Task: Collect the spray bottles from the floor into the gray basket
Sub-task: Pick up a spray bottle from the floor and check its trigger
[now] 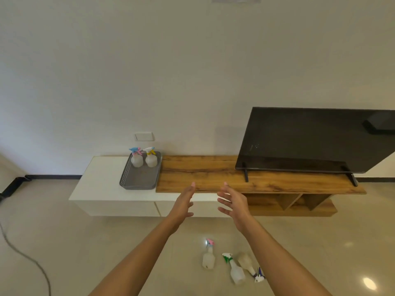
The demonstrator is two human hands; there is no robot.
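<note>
The gray basket (136, 182) sits on the white part of a low cabinet, left of centre. Two clear spray bottles stand upright at its far end: one with a blue and pink head (136, 157), one with a yellow and white head (151, 157). Three more lie on the floor near me: a pink-headed bottle (208, 256), a green-headed bottle (235, 269) and a blue-headed bottle (249, 266). My left hand (183, 205) and my right hand (234, 201) are both raised in front of the cabinet, fingers spread, holding nothing.
A flat television (310, 139) stands on the wooden top (213, 174) at the right. The white cabinet top (100, 178) extends left of the basket. A gray cable (25, 255) runs across the floor at the left. A wall socket plate (144, 136) is behind the basket.
</note>
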